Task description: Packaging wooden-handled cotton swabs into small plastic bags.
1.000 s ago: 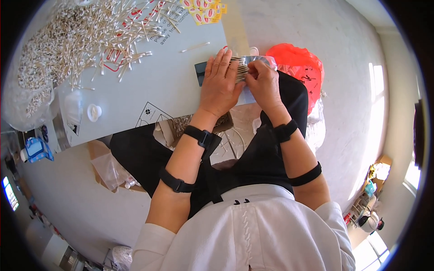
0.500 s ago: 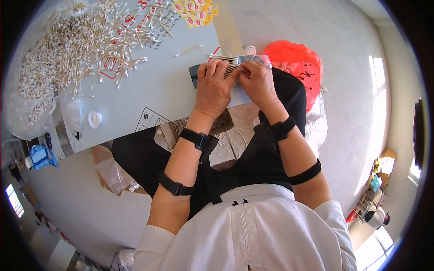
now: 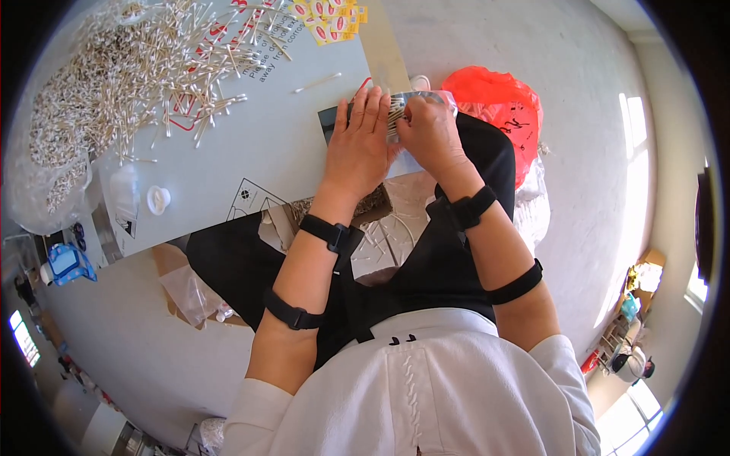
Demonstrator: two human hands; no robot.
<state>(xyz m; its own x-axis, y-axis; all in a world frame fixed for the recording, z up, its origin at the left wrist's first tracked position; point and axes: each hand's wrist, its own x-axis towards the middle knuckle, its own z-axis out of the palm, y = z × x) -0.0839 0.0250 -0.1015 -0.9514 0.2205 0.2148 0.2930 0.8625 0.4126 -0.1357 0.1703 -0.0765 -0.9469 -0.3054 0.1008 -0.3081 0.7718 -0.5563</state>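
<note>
A bunch of cotton swabs (image 3: 396,108) lies between my hands at the table's right edge, partly inside what looks like a clear plastic bag (image 3: 439,97). Stretched out nearly flat, the fingers of my left hand (image 3: 357,140) rest beside the swabs, over a dark flat piece (image 3: 327,120). My right hand (image 3: 430,131) is closed, its fingers curled at the swabs and bag; what exactly they grip is hidden. One loose cotton swab (image 3: 318,83) lies on the table beyond my left hand.
A large heap of cotton swabs (image 3: 99,91) spills from a clear bag at the table's left. Yellow-and-white labels (image 3: 327,19) lie at the far edge, a small white cap (image 3: 158,200) near the front. A red plastic bag (image 3: 494,99) sits to the right, an open cardboard box (image 3: 378,201) below.
My left fingers have straightened from a curled grip near the swabs and now lie flat. The swabs no longer stick out beyond my left fingers. My right hand has curled in closer.
</note>
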